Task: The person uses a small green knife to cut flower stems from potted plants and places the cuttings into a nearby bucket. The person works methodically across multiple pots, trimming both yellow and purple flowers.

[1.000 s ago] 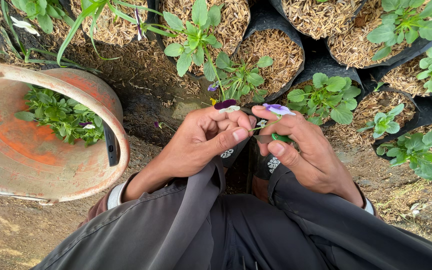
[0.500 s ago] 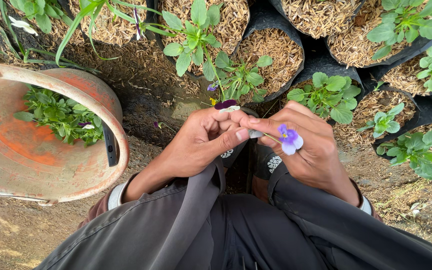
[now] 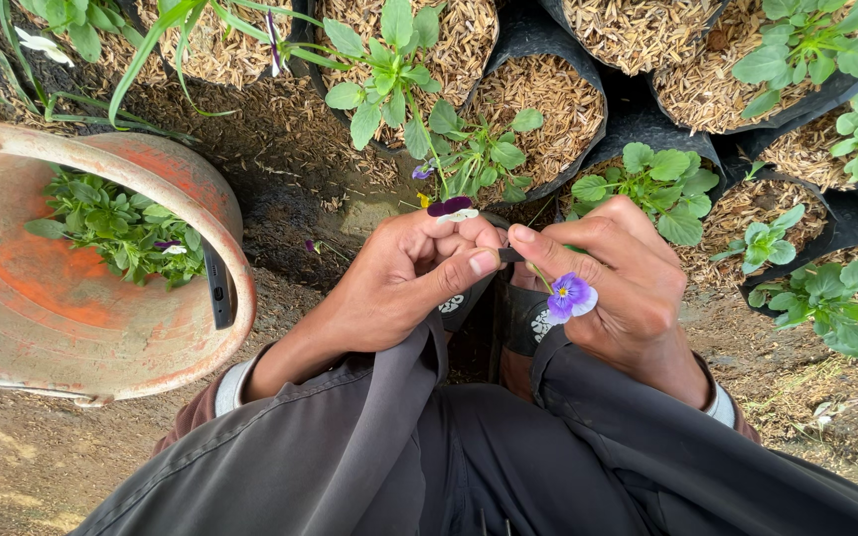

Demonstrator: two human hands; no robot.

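Bucket [image 3: 71,328], orange, lies tipped at far left w/ cut leafy greens [image 3: 116,228] and a dark phone-like slab [image 3: 220,288] inside. Your left hand [image 3: 399,288] sits center, fingers curled shut, a dark purple-and-white flower [image 3: 452,208] poking above the knuckles; thumb tip touching your right forefinger. Your right hand [image 3: 628,288] pinches a small violet flower [image 3: 570,296] by its thin stem, bloom hanging just under the fingers. Probably very light, soft, bruises easily, so hold the stem, not petals. Black grow bags [image 3: 538,109] w/ husk mulch and seedlings beyond, running off right.
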